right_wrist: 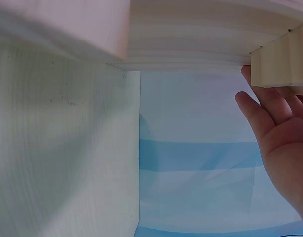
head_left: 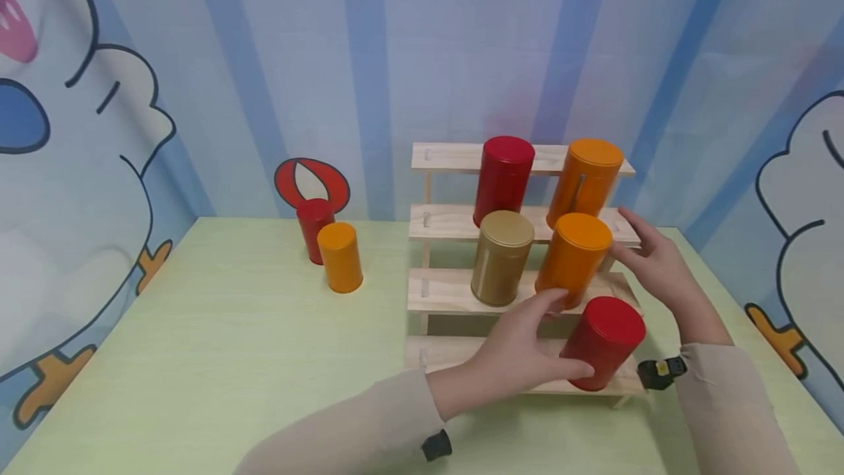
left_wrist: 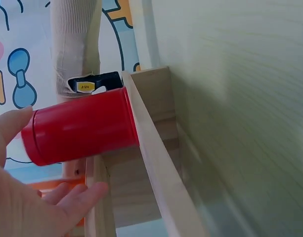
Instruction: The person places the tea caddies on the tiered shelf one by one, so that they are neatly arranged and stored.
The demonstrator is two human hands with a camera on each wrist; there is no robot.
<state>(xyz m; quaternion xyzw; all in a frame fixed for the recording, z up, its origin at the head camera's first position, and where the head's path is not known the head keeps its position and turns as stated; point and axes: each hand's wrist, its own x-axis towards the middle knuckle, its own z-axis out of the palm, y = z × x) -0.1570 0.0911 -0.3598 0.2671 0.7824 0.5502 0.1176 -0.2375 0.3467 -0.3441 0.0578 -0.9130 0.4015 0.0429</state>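
Observation:
A red canister stands at the right end of the bottom shelf of a stepped wooden rack. My left hand is spread beside it; in the left wrist view the thumb lies at the lid edge of the red canister, while the fingers reach out below without closing round it. My right hand is at the rack's right end, fingers loosely extended near an orange canister on the shelf above. In the right wrist view, the right hand is beside the wooden rack, its fingertips partly hidden by it.
Another red canister and an orange canister stand on a higher shelf. A gold canister shares the shelf with the nearer orange one. Left of the rack, a smaller red canister and an orange one stand on the table.

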